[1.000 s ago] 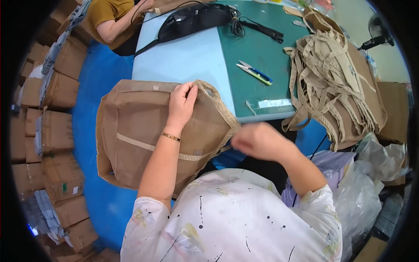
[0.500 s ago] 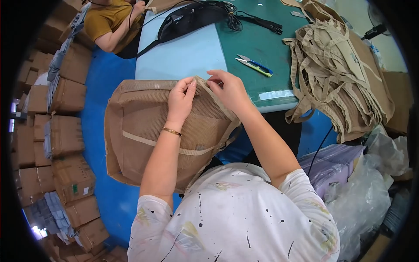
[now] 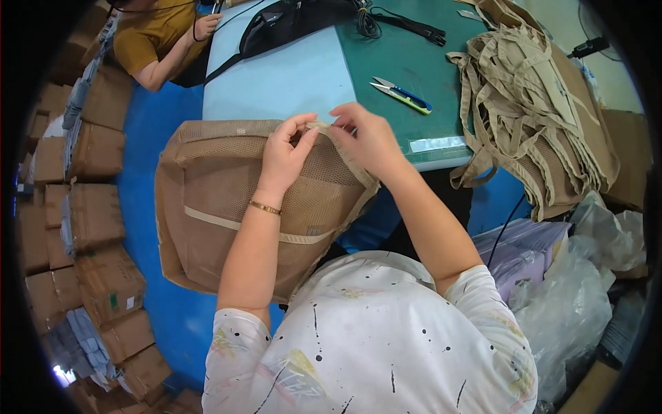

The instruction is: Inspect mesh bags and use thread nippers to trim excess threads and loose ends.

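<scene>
A brown mesh bag (image 3: 241,172) with pale binding and a light strap lies across my lap, its upper edge at the table's near side. My left hand (image 3: 284,157) grips the top corner of its bound edge between thumb and fingers. Close beside it, my right hand (image 3: 369,141) is curled with thumb and fingers at the same edge; its fingertips are partly hidden. Thread snips (image 3: 403,95) with blue and green handles lie on the green tabletop beyond my right hand.
Stacked tan mesh bags (image 3: 531,117) with loose straps cover the table's right end. A black bag (image 3: 286,26) and a cable (image 3: 369,24) lie at the far side. A co-worker (image 3: 155,41) sits far left. Cardboard boxes (image 3: 103,214) line the left; plastic wrapping (image 3: 565,310) lies right.
Both hands have shifted slightly left with the bag, staying at its bound edge. The whole scene has moved a little in view. The snips lie as before.
</scene>
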A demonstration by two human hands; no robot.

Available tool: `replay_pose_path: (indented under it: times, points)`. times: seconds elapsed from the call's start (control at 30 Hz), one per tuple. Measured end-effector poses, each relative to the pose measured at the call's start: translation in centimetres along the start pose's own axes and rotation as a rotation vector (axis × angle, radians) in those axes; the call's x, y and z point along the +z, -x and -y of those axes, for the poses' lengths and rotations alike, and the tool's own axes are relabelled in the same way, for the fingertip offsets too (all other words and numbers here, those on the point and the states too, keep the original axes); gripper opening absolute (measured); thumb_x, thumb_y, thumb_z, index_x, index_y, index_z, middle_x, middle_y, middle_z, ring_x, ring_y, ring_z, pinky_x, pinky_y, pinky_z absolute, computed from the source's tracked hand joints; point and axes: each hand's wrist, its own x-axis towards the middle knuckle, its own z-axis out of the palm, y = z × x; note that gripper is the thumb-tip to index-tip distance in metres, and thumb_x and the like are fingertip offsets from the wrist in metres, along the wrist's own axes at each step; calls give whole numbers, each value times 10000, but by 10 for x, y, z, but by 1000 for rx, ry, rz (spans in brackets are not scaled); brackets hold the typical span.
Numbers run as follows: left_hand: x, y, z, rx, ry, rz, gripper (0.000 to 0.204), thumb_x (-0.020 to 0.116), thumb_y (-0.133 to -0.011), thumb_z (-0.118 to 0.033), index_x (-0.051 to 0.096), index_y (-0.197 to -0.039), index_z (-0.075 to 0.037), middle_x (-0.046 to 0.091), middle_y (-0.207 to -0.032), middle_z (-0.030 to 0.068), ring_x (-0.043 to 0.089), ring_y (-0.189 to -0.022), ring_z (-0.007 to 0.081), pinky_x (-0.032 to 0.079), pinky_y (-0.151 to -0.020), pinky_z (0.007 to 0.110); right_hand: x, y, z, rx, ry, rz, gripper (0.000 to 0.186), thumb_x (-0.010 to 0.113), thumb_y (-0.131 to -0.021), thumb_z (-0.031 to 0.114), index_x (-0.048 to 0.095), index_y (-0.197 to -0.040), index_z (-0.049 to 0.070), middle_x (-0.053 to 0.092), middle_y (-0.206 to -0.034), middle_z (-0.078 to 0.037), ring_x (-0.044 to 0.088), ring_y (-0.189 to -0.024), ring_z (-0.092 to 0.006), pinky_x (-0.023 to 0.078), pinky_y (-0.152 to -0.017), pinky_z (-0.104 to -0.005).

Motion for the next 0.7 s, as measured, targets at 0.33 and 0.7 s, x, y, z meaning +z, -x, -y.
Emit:
replay_pose_path:
  times: [0.33,0.7]
  points:
    - [-4,4,-5,-25,126,2,282,704,-812,-97,655,-1086,-53,650,-895,36,588,-837,110,470,-771,244,-94,-25,-56,-227,731,-172,277,705,-775,228,686,-1036,136,640,-983,-56,575,-976,-258,473,-789,-374]
    - [-9,5,0,-107,196,60,225,635,-880,-100,646,-1081,-1,648,-953,30,585,-878,89,467,-797,226,-33,28,3,-102,176,-50,314,705,-822,166,595,-1103,76,603,-757,-44,582,-635,-88,477,-561,-240]
